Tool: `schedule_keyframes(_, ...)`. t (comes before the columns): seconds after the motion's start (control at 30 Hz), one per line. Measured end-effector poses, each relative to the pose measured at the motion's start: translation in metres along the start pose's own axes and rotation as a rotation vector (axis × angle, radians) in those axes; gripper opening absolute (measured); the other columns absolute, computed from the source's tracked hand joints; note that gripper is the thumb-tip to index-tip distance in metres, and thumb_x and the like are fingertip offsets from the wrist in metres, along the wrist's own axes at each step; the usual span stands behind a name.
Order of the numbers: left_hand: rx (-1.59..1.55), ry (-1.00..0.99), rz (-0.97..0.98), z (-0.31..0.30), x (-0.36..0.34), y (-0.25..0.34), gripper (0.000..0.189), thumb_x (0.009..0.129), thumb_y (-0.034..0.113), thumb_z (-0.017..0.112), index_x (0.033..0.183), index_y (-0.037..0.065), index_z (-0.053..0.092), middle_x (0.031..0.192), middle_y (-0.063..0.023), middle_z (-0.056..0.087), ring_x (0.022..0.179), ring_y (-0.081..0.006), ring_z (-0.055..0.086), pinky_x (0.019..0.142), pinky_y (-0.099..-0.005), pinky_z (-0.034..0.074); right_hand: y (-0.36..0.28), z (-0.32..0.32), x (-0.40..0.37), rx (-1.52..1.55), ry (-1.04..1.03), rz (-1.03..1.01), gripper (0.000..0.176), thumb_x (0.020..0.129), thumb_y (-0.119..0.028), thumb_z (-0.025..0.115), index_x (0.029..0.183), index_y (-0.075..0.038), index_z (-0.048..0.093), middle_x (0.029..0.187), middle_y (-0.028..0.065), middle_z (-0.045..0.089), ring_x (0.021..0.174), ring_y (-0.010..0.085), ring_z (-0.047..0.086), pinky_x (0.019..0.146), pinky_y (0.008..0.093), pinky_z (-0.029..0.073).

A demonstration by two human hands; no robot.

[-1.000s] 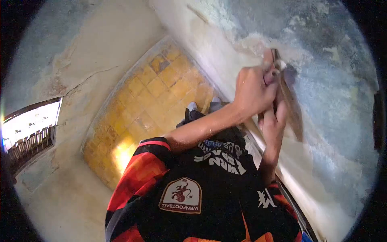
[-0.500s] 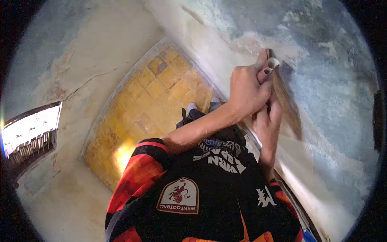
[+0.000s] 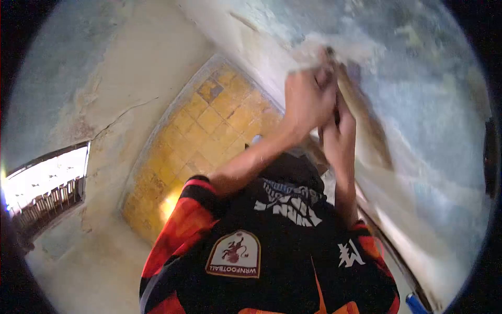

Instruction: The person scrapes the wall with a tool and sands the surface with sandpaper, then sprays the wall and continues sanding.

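Both hands are close together at the blue-white plastered wall, at upper right, where the plaster is patchy and worn. My left hand is closed, its fingers wrapped round a slim object with a dark tip showing above the fist. Motion blur and the fingers hide what kind of thing it is. Just below and to the right, my right hand is closed too, near the left fist. What it grips is hidden. A brownish shadow slants down the wall beside the hands.
Yellow floor tiles lie below at left, bounded by a cracked pale wall. A bright barred window is at far left. A blue object sits at lower right by a dark edge running along the wall.
Both hands have moved left and slightly up along the wall, still close together. The round pale end seen above the left fist is now blurred. The view has shifted a little.
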State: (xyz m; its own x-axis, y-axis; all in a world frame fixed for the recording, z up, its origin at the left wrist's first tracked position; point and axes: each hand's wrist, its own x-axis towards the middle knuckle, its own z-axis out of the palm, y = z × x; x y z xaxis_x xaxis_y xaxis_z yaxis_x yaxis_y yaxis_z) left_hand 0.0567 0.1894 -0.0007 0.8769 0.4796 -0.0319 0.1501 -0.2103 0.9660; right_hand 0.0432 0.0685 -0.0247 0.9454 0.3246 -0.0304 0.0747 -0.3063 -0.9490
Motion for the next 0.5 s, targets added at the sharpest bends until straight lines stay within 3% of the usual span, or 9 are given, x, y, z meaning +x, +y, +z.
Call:
schedule_keyframes(0.07, -0.072, 0.063, 0.261, 0.015, -0.015, -0.019, 0.027, 0.087, 0.015, 0.069, 0.076, -0.009, 0.064, 0.059, -0.0251, 0.053, 0.051, -0.0156, 0.051, 0.054, -0.0408, 0.046, 0.014, -0.001, -0.017, -0.026, 0.084, -0.142, 0.046, 0.100, -0.012, 0.050, 0.142, 0.007, 0.045, 0.133, 0.0242, 0.059, 0.124, 0.0304, 0.057, 0.106, 0.0368, 0.041)
schedule_keyframes(0.13, 0.055, 0.015, 0.108, 0.012, -0.009, -0.009, 0.024, 0.084, 0.014, 0.065, 0.104, 0.001, 0.071, 0.069, -0.0249, 0.062, 0.067, -0.0441, 0.065, 0.064, -0.0483, 0.052, 0.002, 0.008, -0.009, 0.127, 0.040, -0.048, 0.046, 0.101, -0.013, 0.050, 0.142, 0.006, 0.046, 0.136, 0.0251, 0.057, 0.125, 0.0305, 0.056, 0.106, 0.0370, 0.041)
schedule_keyframes(0.2, 0.079, 0.032, 0.065, -0.001, 0.018, -0.018, 0.027, 0.083, 0.016, 0.065, 0.106, 0.002, 0.072, 0.070, -0.0263, 0.062, 0.069, -0.0440, 0.065, 0.066, -0.0485, 0.053, 0.009, 0.020, 0.021, 0.023, -0.005, -0.067, 0.046, 0.100, -0.013, 0.052, 0.143, 0.004, 0.046, 0.126, 0.0238, 0.058, 0.115, 0.0299, 0.057, 0.099, 0.0366, 0.042)
schedule_keyframes(0.23, -0.002, 0.113, 0.173, -0.009, 0.029, -0.029, 0.025, 0.085, 0.021, 0.066, 0.101, 0.002, 0.073, 0.073, -0.0269, 0.063, 0.066, -0.0439, 0.064, 0.063, -0.0474, 0.052, 0.013, 0.030, 0.032, -0.049, -0.018, -0.098, 0.047, 0.099, -0.012, 0.052, 0.143, 0.003, 0.046, 0.116, 0.0229, 0.060, 0.106, 0.0291, 0.058, 0.092, 0.0364, 0.043)
schedule_keyframes(0.3, 0.016, -0.016, 0.139, -0.031, 0.058, -0.067, 0.029, 0.087, 0.024, 0.066, 0.108, 0.003, 0.071, 0.076, -0.0254, 0.065, 0.065, -0.0417, 0.065, 0.063, -0.0452, 0.053, 0.025, 0.051, 0.047, -0.169, -0.047, -0.151, 0.048, 0.097, -0.011, 0.054, 0.143, 0.000, 0.047, 0.097, 0.0211, 0.062, 0.087, 0.0274, 0.059, 0.078, 0.0359, 0.046)
schedule_keyframes(0.33, 0.022, -0.083, 0.130, -0.042, 0.066, -0.087, 0.032, 0.088, 0.025, 0.065, 0.111, 0.004, 0.071, 0.077, -0.0246, 0.066, 0.065, -0.0406, 0.065, 0.063, -0.0441, 0.053, 0.033, 0.059, 0.052, -0.234, -0.051, -0.207, 0.049, 0.096, -0.012, 0.057, 0.143, -0.002, 0.048, 0.075, 0.0147, 0.059, 0.061, 0.0200, 0.054, 0.059, 0.0345, 0.045)
schedule_keyframes(0.4, -0.139, -0.071, -0.170, -0.067, 0.069, -0.128, 0.041, 0.090, 0.029, 0.065, 0.124, 0.007, 0.065, 0.087, -0.0224, 0.070, 0.066, -0.0338, 0.068, 0.065, -0.0414, 0.053, 0.079, 0.059, 0.052, -0.424, -0.222, -0.088, 0.051, 0.094, -0.014, 0.058, 0.144, -0.006, 0.049, 0.083, 0.0231, 0.060, 0.068, 0.0276, 0.060, 0.067, 0.0399, 0.048)
schedule_keyframes(0.43, -0.009, -0.061, -0.186, -0.075, 0.071, -0.194, 0.045, 0.091, 0.029, 0.064, 0.130, 0.008, 0.062, 0.091, -0.0209, 0.071, 0.072, -0.0321, 0.070, 0.069, -0.0412, 0.053, 0.109, 0.056, 0.050, -0.518, -0.310, -0.024, 0.053, 0.093, -0.015, 0.059, 0.145, -0.008, 0.049, 0.086, 0.0273, 0.061, 0.071, 0.0314, 0.063, 0.070, 0.0426, 0.049)
schedule_keyframes(0.5, 0.232, -0.009, -0.256, -0.103, 0.049, -0.338, 0.050, 0.093, 0.031, 0.060, 0.138, 0.010, 0.057, 0.107, -0.0184, 0.072, 0.091, -0.0320, 0.070, 0.084, -0.0422, 0.053, 0.167, 0.049, 0.036, -0.616, -0.520, 0.227, 0.054, 0.091, -0.017, 0.058, 0.144, -0.007, 0.050, 0.128, 0.0313, 0.058, 0.118, 0.0412, 0.061, 0.100, 0.0455, 0.047)
